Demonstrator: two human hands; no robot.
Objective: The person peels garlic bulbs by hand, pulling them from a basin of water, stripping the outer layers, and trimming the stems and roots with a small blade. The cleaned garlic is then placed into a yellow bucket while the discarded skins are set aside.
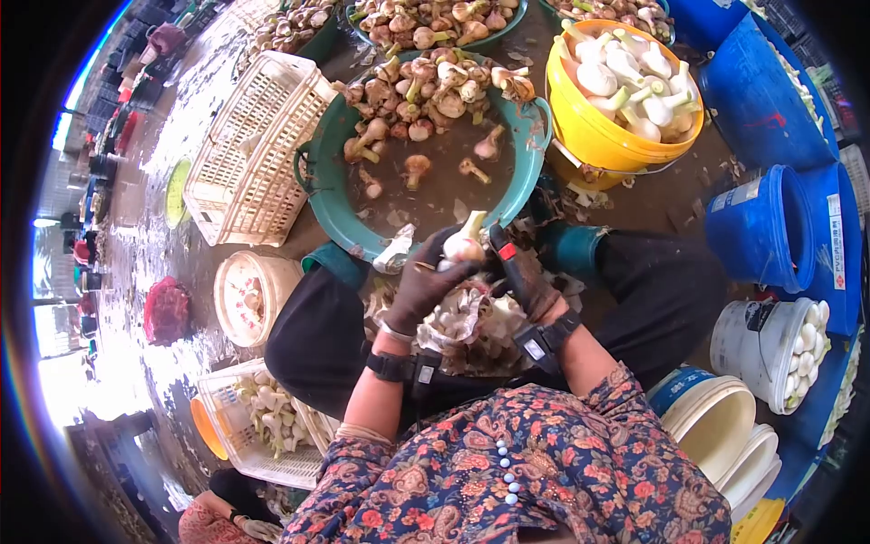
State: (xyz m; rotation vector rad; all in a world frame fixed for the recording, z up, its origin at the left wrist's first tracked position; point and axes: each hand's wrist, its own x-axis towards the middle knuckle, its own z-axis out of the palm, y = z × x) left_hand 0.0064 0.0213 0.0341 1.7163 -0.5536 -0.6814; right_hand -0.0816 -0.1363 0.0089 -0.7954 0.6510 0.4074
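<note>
My left hand (433, 283), in a dark glove, is closed around a garlic bulb (464, 247) with a pale stem pointing up. Close by on the right is my right hand (527, 279), also gloved, its fingers curled near the bulb. A black piece with a red band shows along that hand; whether it is a tool or a wrapped finger I cannot make out. Loose garlic skins (467, 317) are heaped in my lap below both hands. In front stands a green tub (343, 213) of unpeeled, brownish garlic bulbs (420, 95).
A yellow bucket (580, 150) of cleaned white garlic stands at front right. White crates (249, 154) are on the left, beside a cream bucket (281, 272). Blue bucket (752, 227) and white bucket (743, 344) stand on the right. Another person's hand (258, 529) shows at lower left.
</note>
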